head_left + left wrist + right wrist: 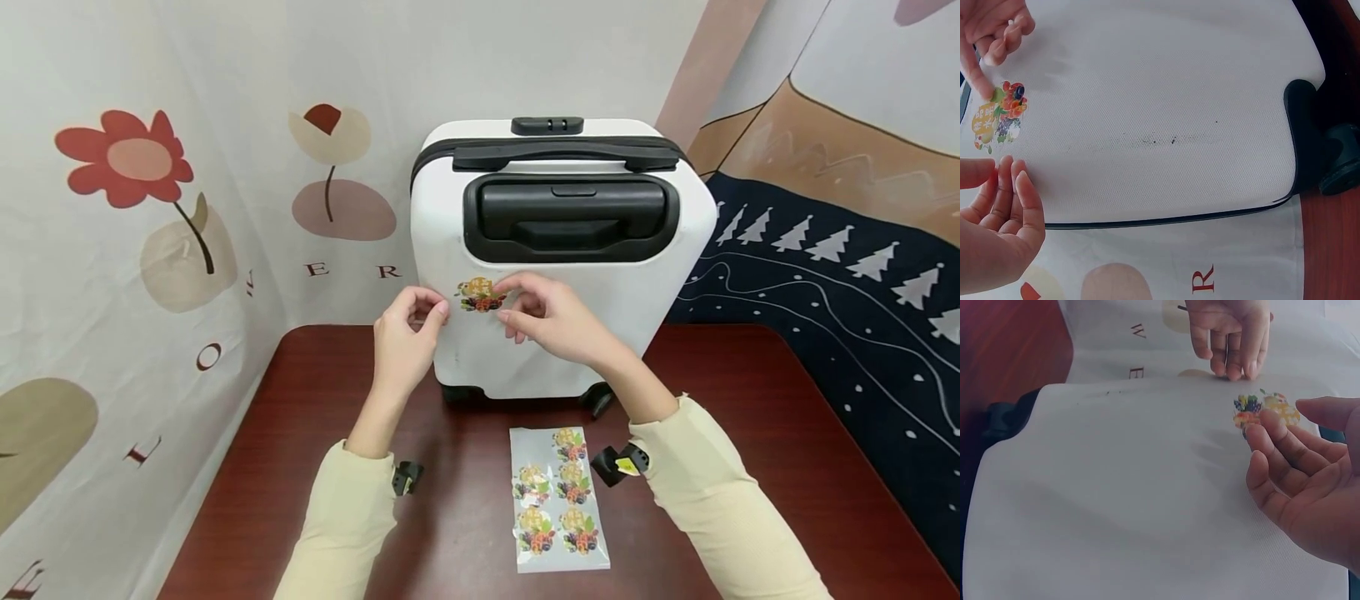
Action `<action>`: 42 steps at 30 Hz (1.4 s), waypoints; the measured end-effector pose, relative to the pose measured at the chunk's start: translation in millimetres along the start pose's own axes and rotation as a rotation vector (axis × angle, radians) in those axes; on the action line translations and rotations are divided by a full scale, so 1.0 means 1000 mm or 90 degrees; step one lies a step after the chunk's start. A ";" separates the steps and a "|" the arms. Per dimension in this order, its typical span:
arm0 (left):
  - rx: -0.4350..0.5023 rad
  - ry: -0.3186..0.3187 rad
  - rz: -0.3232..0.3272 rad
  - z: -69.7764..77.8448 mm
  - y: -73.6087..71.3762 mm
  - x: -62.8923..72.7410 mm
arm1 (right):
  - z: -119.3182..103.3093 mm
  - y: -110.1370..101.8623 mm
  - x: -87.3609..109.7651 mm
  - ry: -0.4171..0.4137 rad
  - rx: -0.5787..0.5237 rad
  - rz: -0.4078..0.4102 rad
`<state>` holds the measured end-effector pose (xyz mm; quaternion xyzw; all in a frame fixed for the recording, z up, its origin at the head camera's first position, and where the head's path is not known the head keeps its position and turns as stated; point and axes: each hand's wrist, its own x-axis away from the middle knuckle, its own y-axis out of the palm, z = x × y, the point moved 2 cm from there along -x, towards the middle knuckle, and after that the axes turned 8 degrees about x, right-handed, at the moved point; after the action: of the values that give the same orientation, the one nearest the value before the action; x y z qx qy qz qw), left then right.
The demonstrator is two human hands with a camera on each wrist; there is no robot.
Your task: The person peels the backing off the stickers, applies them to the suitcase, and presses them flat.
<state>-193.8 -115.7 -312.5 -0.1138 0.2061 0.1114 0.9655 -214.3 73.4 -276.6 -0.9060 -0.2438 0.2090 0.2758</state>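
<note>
A fruit sticker (480,295) with yellow lettering lies flat on the white front of an upright suitcase (517,350), below its black handle recess. My right hand (551,321) is at the sticker's right side, its index fingertip at the edge and the other fingers loosely bent. In the left wrist view that fingertip meets the fruit sticker (1007,109) by the green leaf. On the other side, my left hand (408,337) hovers near the suitcase's left edge, fingers relaxed; the left wrist view shows this hand (1007,231) just short of the sticker with nothing in it.
A sheet of several matching stickers (536,492) lies on the dark red table (315,417) in front of the suitcase. Black wheels (597,400) show at the suitcase's bottom. Behind hangs a printed cloth (247,125) with flowers and letters.
</note>
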 end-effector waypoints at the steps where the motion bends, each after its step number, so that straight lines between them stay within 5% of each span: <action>1: 0.000 -0.001 -0.001 0.000 0.000 0.000 | 0.001 -0.001 0.001 0.003 0.001 -0.001; 12: 0.006 -0.003 -0.001 -0.001 0.001 0.000 | 0.012 -0.011 0.013 0.016 0.026 -0.012; 25: 0.007 -0.014 -0.001 -0.010 0.004 0.007 | 0.052 -0.009 0.048 0.061 0.039 -0.021; 35: 0.008 -0.073 -0.042 -0.037 0.016 0.032 | 0.089 0.008 0.081 0.120 -0.043 -0.037; 42: -0.010 -0.099 -0.107 -0.064 0.034 0.059 | 0.113 0.028 0.105 0.156 -0.067 -0.035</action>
<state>-174.0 -90.7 -400.0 -0.1294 0.1191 0.0406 0.9836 -180.2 156.1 -405.5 -0.9308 -0.2438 0.0763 0.2616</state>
